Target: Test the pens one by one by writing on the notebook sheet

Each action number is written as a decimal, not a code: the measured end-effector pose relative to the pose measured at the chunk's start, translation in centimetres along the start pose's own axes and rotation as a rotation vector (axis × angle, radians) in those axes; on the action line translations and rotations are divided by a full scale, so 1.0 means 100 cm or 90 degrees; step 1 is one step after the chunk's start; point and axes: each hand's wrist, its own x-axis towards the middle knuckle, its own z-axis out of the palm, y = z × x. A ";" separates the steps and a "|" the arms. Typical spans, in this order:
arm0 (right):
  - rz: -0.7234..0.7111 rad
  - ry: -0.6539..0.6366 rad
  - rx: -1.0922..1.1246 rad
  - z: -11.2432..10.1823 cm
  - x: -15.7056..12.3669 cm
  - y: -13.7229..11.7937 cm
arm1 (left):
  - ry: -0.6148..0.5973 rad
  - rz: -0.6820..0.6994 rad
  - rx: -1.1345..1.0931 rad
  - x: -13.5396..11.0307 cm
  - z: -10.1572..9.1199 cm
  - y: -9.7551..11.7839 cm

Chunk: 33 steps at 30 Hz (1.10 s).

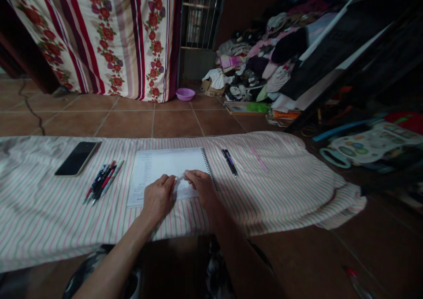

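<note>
My forearms (128,246) come up from the bottom of the frame and cross the near edge of the striped cloth (280,189), which hangs in folds along the lower left and ends in a rumpled corner at the right. Between that edge and the notebook (175,158) a narrow band of cloth shows under my wrists; a wider stretch gives my right side room, out toward the right of the frame. At the centre, over the notebook's lower part, I hold a small pale piece (180,176) between my two hands: the fingertips of my left hand (159,195) are pinched narrow on one end, those of my right hand (201,183) on the other, the rest of my fingers curled in. What the piece is, I cannot tell. The notebook's coil (209,167) runs down its right edge; just beyond it lie two dark pens (229,162), then a pink pen (259,159). Left of the notebook, with cloth between, a bunch of pens (104,182) lies slanted, and past it a phone (77,159). Beyond the cloth's far edge, tiles (128,118) stretch back to a curtain (109,39) at upper left, a purple basin (185,94), and heaped clothes (257,57) at upper right.
</note>
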 end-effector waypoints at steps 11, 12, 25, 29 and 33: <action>0.043 -0.008 0.000 0.003 -0.011 -0.012 | 0.004 -0.010 0.003 0.001 -0.001 0.000; 0.032 -0.009 -0.016 0.003 -0.010 -0.011 | 0.003 -0.010 0.003 0.001 -0.001 0.000; 0.021 -0.017 0.095 0.001 0.000 0.000 | -0.015 -0.016 0.004 0.001 -0.001 -0.001; 0.034 -0.017 0.138 0.002 -0.001 -0.001 | -0.018 -0.024 0.006 0.001 -0.001 0.000; 0.037 -0.021 0.131 0.003 -0.003 -0.005 | -0.011 -0.023 0.005 0.001 -0.001 -0.001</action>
